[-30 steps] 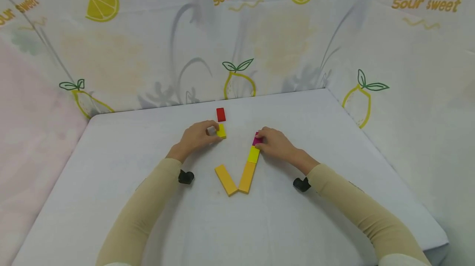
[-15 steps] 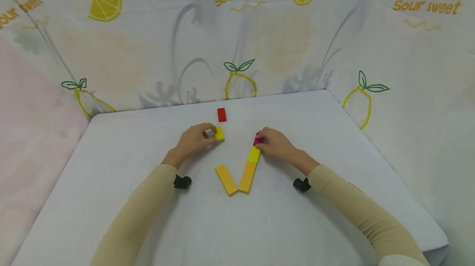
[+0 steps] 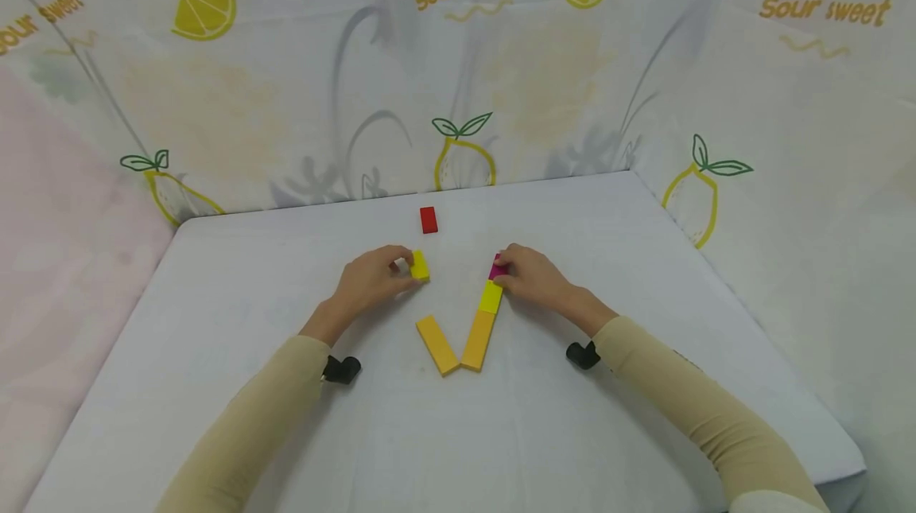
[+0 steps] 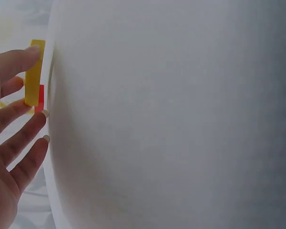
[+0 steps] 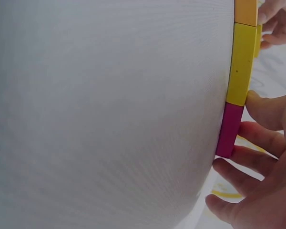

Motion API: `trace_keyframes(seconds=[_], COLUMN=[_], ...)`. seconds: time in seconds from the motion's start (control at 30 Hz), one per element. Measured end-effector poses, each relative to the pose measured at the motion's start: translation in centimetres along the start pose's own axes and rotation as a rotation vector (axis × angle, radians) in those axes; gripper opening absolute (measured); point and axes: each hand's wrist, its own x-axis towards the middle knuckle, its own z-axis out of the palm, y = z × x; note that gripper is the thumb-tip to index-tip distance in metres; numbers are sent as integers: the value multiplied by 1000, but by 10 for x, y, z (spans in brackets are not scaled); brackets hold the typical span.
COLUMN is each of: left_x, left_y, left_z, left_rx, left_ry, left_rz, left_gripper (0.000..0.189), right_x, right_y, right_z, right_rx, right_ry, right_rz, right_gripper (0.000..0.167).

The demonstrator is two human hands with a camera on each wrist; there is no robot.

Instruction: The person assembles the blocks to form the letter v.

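Note:
My left hand (image 3: 366, 282) pinches a yellow rectangular block (image 3: 420, 267) between thumb and fingers; in the left wrist view the block (image 4: 34, 74) stands long side up between them. On the right, my right hand (image 3: 535, 277) holds a magenta block (image 3: 495, 269) at the far end of a row, its thumb near the seam with a second yellow block (image 3: 490, 297). That yellow block touches a longer orange block (image 3: 478, 340). Another orange block (image 3: 438, 346) slants to meet its near end, forming a V. The magenta block (image 5: 229, 129) lies flush in line in the right wrist view.
A red block (image 3: 428, 220) lies alone near the table's back edge, beyond my left hand. White cloth covers the table (image 3: 458, 441). A lemon-printed curtain (image 3: 286, 83) hangs behind it.
My left hand has moved toward me and slightly left, carrying the yellow block away from the red one. My right hand and the row beside it stay put.

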Motion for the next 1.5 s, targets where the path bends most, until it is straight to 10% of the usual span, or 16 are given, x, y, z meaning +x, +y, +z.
trace_keyframes(seconds=[1.5], left_x=[-46], left_y=[17], left_z=[6], left_rx=[175], left_ry=[9], left_rz=[130], left_gripper=[33], right_x=[-1], right_y=[-1], right_z=[-1], right_rx=[-2], right_ry=[0], right_rz=[17], right_gripper=[32])
